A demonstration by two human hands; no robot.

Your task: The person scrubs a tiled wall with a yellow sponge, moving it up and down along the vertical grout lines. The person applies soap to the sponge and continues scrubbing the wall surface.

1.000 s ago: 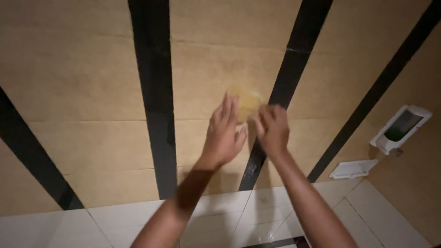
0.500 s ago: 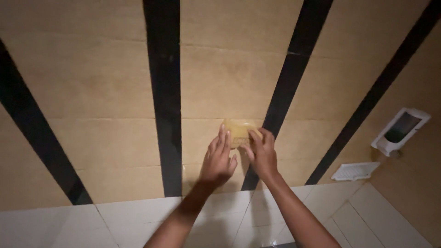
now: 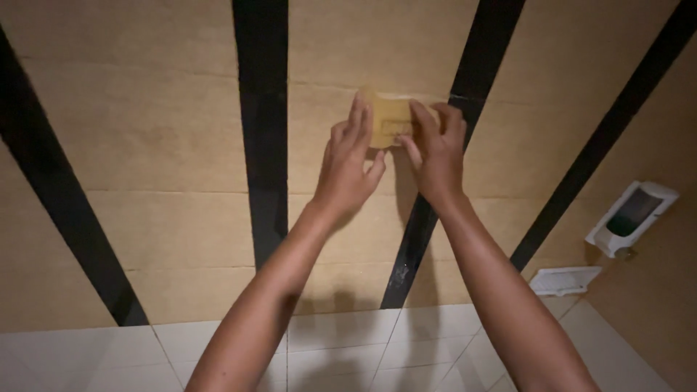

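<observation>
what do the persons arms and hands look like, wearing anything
Both forearms are bare to the bottom edge of the picture: no sleeves, gloves or watch. No rings show on the left hand or right hand, though dim light hides fine detail.

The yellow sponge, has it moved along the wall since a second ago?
Yes. The yellow sponge, pressed by both hands, now sits just left of the black stripe, a little higher up it than a second ago.

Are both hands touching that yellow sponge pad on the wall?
Touching. The head view shows left hand fingertips overlapping the yellow sponge pad's left edge, and right hand fingers pressed across its right side.
</observation>
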